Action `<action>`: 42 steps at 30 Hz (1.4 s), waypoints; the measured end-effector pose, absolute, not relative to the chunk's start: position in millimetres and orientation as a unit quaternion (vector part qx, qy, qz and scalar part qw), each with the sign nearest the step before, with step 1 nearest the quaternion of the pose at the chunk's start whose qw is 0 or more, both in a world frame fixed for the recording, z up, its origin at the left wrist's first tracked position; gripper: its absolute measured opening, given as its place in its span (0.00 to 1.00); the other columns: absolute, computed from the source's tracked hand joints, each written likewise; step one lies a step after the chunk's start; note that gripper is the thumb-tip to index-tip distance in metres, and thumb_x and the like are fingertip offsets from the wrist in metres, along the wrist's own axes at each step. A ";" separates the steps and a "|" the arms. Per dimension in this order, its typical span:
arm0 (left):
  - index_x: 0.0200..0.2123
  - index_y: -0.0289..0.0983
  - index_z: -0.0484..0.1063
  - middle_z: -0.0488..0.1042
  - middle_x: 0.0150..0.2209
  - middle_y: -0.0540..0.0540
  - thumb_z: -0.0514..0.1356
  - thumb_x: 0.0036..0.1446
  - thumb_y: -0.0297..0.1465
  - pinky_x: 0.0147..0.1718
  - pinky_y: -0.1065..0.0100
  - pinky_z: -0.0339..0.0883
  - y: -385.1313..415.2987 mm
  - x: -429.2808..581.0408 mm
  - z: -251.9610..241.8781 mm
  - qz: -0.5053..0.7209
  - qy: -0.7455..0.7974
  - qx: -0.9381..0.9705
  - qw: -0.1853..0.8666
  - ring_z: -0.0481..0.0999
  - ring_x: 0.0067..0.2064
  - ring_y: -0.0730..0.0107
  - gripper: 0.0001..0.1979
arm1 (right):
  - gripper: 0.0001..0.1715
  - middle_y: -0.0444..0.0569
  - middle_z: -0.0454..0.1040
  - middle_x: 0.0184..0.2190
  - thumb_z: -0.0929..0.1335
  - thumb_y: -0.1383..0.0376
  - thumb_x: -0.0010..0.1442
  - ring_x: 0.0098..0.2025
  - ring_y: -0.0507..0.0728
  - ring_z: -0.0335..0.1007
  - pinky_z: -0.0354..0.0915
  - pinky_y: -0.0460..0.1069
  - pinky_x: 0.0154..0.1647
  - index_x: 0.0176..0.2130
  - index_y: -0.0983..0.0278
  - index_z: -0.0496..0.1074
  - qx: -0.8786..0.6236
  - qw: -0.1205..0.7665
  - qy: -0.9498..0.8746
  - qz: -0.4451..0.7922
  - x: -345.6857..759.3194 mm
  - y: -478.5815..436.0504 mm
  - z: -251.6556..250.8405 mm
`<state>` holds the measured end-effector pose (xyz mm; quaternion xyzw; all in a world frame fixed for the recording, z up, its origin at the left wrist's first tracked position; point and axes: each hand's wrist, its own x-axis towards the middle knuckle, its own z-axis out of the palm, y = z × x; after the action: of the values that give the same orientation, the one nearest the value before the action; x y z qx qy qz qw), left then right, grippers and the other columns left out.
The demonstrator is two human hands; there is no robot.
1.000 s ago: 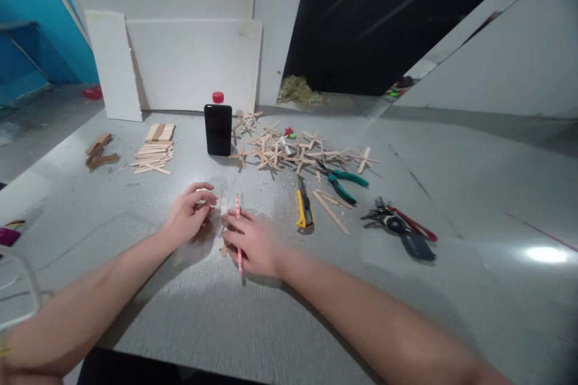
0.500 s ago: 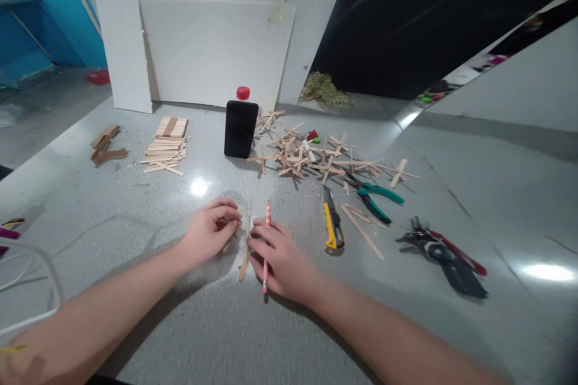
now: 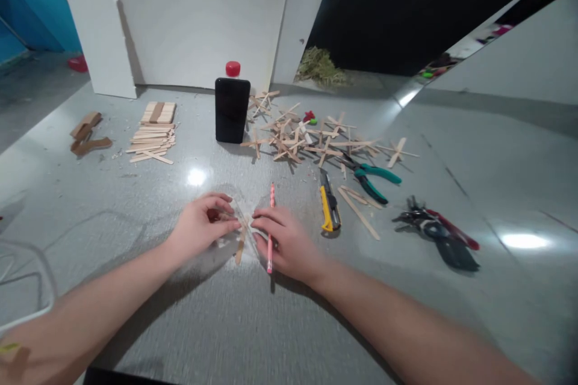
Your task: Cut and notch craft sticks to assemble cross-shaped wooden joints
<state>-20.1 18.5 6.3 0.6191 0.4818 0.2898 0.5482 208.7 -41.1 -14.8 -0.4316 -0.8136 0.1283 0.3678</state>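
Head view shows work that looks partway along on a grey table. Between the two hands, at the near middle, lies one flat wooden stick (image 3: 241,248), its near end free and its far part under a clear strip (image 3: 249,234), perhaps a ruler, that slants across it. The left hand (image 3: 203,222) is half curled, thumb and fingertips close at the strip's left edge; whether it pinches or only steadies something I cannot tell. The right hand (image 3: 289,246) is loosely bent, with a pink pencil (image 3: 271,195) held among its fingers and its fingertips beside the strip's right edge. Any mark on the stick is too small to make out. Judging by the table, a good share is done: many crossed sticks (image 3: 283,135) lie heaped at the far middle, right of a standing phone (image 3: 232,111). Much seems left, too: a row of loose sticks (image 3: 151,141) and a banded bundle (image 3: 159,113) lie at the far left, apparently unused. A yellow knife (image 3: 326,210) and green-handled pliers (image 3: 377,173) lie right of the hands, out of the grasp of both, near a few loose pieces (image 3: 360,213).
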 end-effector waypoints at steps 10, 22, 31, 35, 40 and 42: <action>0.37 0.38 0.76 0.75 0.45 0.44 0.65 0.62 0.37 0.39 0.65 0.76 6.2 -12.8 15.6 0.303 0.458 0.658 0.516 0.79 0.39 0.69 0.08 | 0.06 0.51 0.83 0.41 0.69 0.66 0.69 0.42 0.58 0.79 0.71 0.54 0.44 0.46 0.59 0.75 -0.410 0.400 -0.808 0.140 209.5 -44.8 -12.9; 0.40 0.42 0.68 0.74 0.21 0.55 0.62 0.61 0.37 0.25 0.68 0.61 16.6 -20.5 19.1 0.169 0.483 0.736 0.442 0.72 0.21 0.70 0.08 | 0.03 0.49 0.81 0.36 0.70 0.67 0.66 0.39 0.58 0.77 0.72 0.53 0.43 0.42 0.59 0.73 -0.409 0.385 -0.808 0.179 211.2 -43.7 -13.3; 0.36 0.42 0.73 0.72 0.20 0.53 0.59 0.64 0.39 0.26 0.65 0.56 7.6 -21.0 22.5 0.081 0.434 0.824 0.354 0.68 0.21 0.68 0.08 | 0.11 0.45 0.78 0.29 0.65 0.74 0.63 0.32 0.55 0.74 0.67 0.50 0.37 0.42 0.60 0.73 -0.411 0.379 -0.807 0.188 210.6 -44.7 -17.0; 0.36 0.41 0.77 0.75 0.25 0.48 0.59 0.65 0.46 0.29 0.63 0.60 13.0 -27.9 25.6 0.084 0.378 0.901 0.195 0.73 0.27 0.63 0.15 | 0.13 0.46 0.79 0.31 0.64 0.75 0.62 0.33 0.56 0.74 0.69 0.50 0.37 0.42 0.60 0.73 -0.418 0.390 -0.797 0.195 213.0 -44.9 -16.4; 0.54 0.38 0.76 0.79 0.54 0.37 0.66 0.62 0.48 0.56 0.48 0.67 24.1 -28.8 20.4 0.119 0.243 0.946 0.178 0.78 0.53 0.47 0.25 | 0.15 0.44 0.76 0.30 0.63 0.78 0.61 0.32 0.55 0.74 0.69 0.48 0.35 0.40 0.59 0.72 -0.459 0.399 -0.768 0.199 216.0 -44.6 -12.2; 0.60 0.39 0.73 0.77 0.59 0.37 0.66 0.63 0.47 0.61 0.47 0.64 25.6 -27.5 15.3 0.110 0.214 0.946 0.218 0.76 0.59 0.47 0.28 | 0.16 0.44 0.77 0.30 0.63 0.78 0.60 0.33 0.55 0.75 0.70 0.48 0.36 0.39 0.59 0.72 -0.464 0.400 -0.765 0.200 216.3 -44.5 -11.8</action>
<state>-27.5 25.6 15.3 0.9457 0.2143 0.1095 0.2183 216.3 -44.5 -11.8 -0.4641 -0.7647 0.1995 0.4000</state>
